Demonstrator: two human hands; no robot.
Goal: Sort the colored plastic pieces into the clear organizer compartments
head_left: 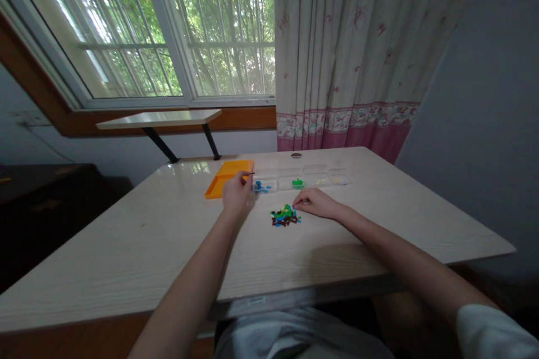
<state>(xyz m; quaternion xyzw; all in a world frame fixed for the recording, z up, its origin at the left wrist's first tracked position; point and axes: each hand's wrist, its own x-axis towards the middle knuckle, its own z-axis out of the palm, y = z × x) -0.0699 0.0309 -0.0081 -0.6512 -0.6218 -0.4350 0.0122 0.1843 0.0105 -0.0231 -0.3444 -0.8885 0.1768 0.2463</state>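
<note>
My left hand (236,190) is raised over the left end of a clear compartment tray (284,183). Its thumb and finger pinch a small dark brown building piece (252,173). In the tray lie blue pieces (261,186), bright green pieces (297,183) and a few pale yellow ones (321,181). In front of the tray is a mixed pile of small building pieces (285,216) in green, brown, blue and yellow. My right hand (316,203) reaches the pile's right edge with its fingertips closed; what they hold, if anything, is too small to tell.
An orange open box (229,169) lies beside the tray, partly behind my left hand. A small raised shelf (160,118) on black legs stands at the table's (168,247) back left. Behind are a barred window (227,28) and a patterned curtain (337,56).
</note>
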